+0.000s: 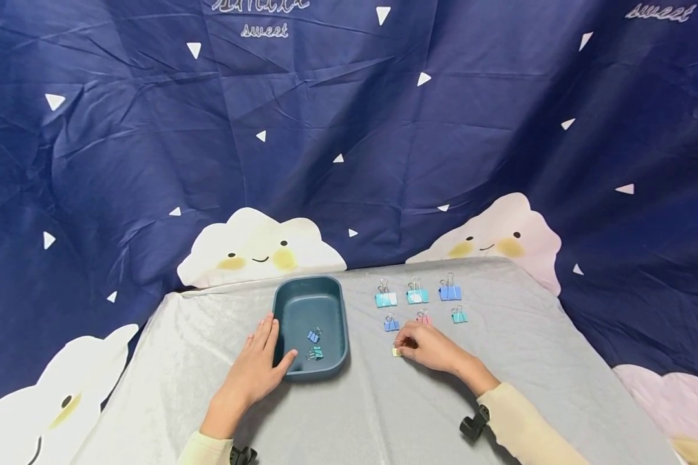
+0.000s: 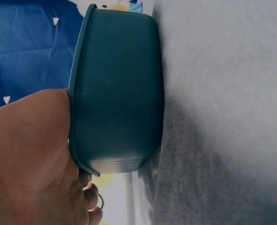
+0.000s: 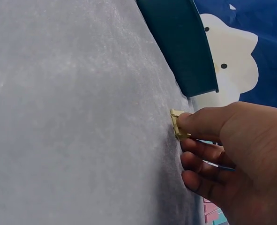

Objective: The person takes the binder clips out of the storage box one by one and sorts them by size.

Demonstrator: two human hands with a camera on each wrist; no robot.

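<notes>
My right hand (image 1: 433, 347) pinches a small yellow binder clip (image 3: 174, 123) between thumb and fingers, low over the grey cloth. The left hand (image 1: 254, 367) lies against the near left corner of a dark teal box (image 1: 343, 323), its fingers straight along the side and the thumb over the rim. Inside the box are a blue binder clip (image 1: 313, 336) and a teal binder clip (image 1: 317, 353). Just beyond the right hand sits a pink binder clip (image 1: 423, 317), partly hidden by it. A small blue clip (image 1: 391, 323) and a small teal clip (image 1: 459, 316) stand on either side.
A back row holds two turquoise-and-white binder clips (image 1: 386, 299) and a larger blue binder clip (image 1: 450, 293). Grey cloth (image 1: 360, 413) covers the table. Behind its far edge hangs a navy curtain (image 1: 349, 116) with white triangles and clouds.
</notes>
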